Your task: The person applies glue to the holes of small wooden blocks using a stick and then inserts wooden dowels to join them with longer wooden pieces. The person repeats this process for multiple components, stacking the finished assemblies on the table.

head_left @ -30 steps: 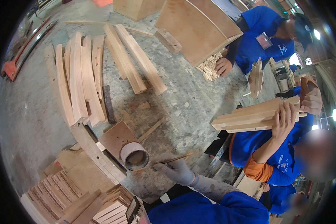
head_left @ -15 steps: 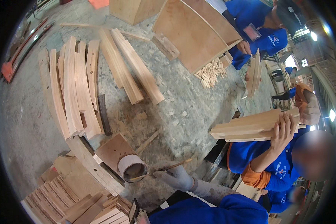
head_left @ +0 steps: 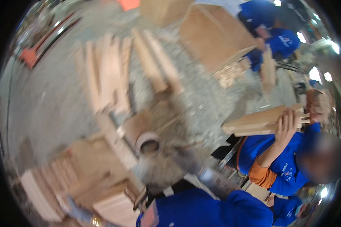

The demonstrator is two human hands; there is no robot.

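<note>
My gloved right hand point(head_left: 185, 158) is closed on a thin brush point(head_left: 195, 144), blurred by motion, just right of a round pot point(head_left: 141, 139) with a pale wall and dark inside. The pot stands by a brown board point(head_left: 134, 126). At the lower left, my gloved left hand point(head_left: 76, 210) reaches in among stacked wooden pieces point(head_left: 41, 195); its fingers are too smeared to read. A second stack of pale wood pieces point(head_left: 115, 210) lies right beside it.
Curved wooden slats point(head_left: 108, 75) and two straight pieces point(head_left: 151, 62) lie on the floor ahead. Dowels point(head_left: 229, 74) spill beside a plywood box point(head_left: 214, 38). At right, a co-worker's hand point(head_left: 286, 123) holds joined slats point(head_left: 259, 123). A red pallet jack point(head_left: 28, 56) stands far left.
My left hand has come into view at the lower-left stack. My right hand has stayed near the pot with the brush. The whole view has shifted, and the floor things appear farther right.
</note>
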